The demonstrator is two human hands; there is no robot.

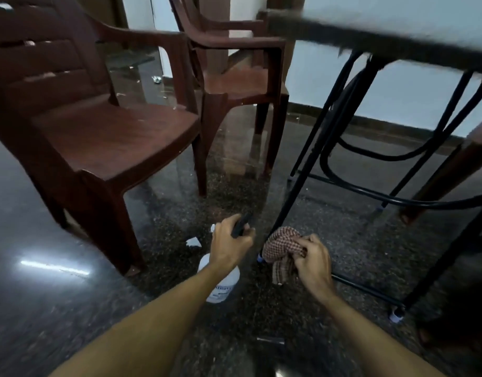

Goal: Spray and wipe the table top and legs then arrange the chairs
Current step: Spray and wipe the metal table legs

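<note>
A dark, polished, speckled stone floor (71, 308) fills the room and mirrors a pale streak of light (54, 268) at the left. Scraps of white litter (193, 242) lie on it. Behind runs a pale bluish-white wall (397, 99) with a dark skirting (370, 123) along its foot. A brown plastic armchair (112, 137) stands at the left, with a second armchair (234, 80) just behind it. At the right stands a table (370, 36), its edge blurred, on thin black metal legs (316, 159).

White spray bottle (220, 284) beside checked cloth (282, 248) bunched at black table leg (297, 194)'s foot.
</note>
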